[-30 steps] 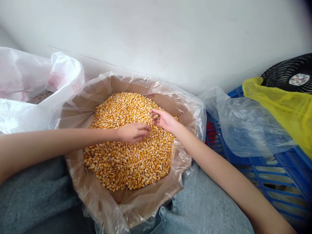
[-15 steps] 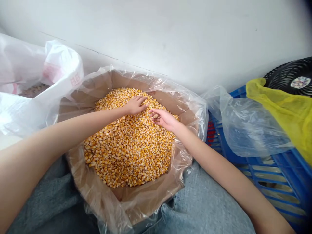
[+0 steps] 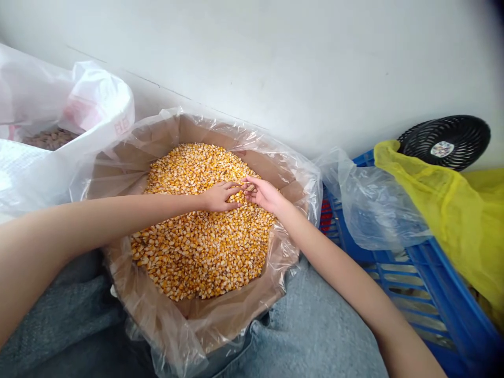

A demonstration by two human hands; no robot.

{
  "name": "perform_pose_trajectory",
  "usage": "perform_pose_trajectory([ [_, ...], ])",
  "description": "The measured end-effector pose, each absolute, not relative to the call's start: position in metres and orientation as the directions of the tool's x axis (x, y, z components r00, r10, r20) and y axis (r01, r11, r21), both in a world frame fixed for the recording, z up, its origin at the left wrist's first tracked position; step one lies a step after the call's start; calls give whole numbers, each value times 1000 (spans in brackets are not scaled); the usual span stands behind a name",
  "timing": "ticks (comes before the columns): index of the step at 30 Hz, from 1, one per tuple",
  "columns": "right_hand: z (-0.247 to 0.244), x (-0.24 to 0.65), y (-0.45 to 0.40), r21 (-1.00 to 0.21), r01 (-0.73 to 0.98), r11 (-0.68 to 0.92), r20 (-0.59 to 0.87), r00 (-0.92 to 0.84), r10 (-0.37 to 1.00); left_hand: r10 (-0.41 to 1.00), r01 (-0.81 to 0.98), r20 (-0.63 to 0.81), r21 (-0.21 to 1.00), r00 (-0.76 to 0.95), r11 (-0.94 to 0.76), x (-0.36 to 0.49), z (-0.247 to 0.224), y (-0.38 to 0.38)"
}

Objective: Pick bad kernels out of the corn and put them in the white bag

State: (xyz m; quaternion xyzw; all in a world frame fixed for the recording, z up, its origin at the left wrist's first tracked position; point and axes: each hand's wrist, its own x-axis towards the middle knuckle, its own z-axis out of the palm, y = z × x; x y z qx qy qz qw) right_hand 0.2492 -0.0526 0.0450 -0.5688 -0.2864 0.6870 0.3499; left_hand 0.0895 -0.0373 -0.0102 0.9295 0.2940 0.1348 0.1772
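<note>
Loose yellow and white corn kernels fill a cardboard box lined with a clear plastic bag. My left hand lies palm down on the kernels near the middle, its fingers stretched and apart. Just to its right, my right hand hovers over the corn with curled fingers around small tan pieces; their kind is too small to make out. The fingertips of both hands nearly meet.
At left stands a white woven sack with brownish pieces inside. On the right are a blue plastic crate, a clear bag, a yellow mesh bag and a black fan. A white wall rises behind.
My left hand has moved toward me across the corn and closer to my right hand. My right hand keeps its curled grip. The view has turned slightly right.
</note>
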Motion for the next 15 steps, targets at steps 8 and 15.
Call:
perform_pose_trajectory([
  [8,49,244,-54,-808,-120,-577,-566,-111,817,466,385,191,347,864,-855,90,-9,-61],
  [15,49,244,-53,-811,-129,-571,-563,-99,821,301,226,178,351,937,-909,96,-15,-98],
])
